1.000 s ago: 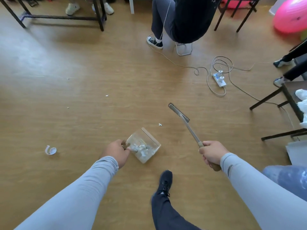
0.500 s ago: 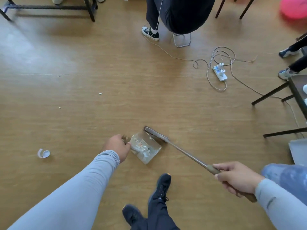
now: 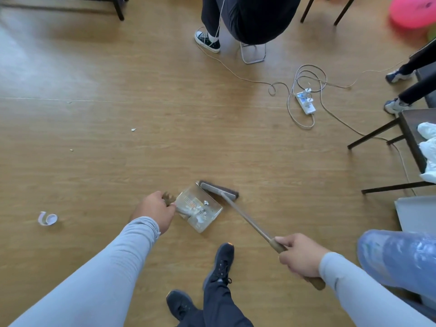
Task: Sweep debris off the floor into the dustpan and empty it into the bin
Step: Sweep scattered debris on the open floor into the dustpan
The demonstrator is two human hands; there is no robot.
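the left hand [image 3: 153,210] grips the clear plastic dustpan [image 3: 200,207], already holding white scraps. the right hand [image 3: 300,254] grips the brown long-handled brush [image 3: 218,189], its head at the pan's mouth. beyond the left hand, a curled paper strip [image 3: 47,218] and small crumbs [image 3: 133,129] are unswept; no bin is identifiable.

power strip [image 3: 305,103] lay among looped cables [image 3: 309,76] | pink ball [image 3: 412,11] sat top right | seated person's sneaker [image 3: 207,41] stood near chair leg [image 3: 253,54]
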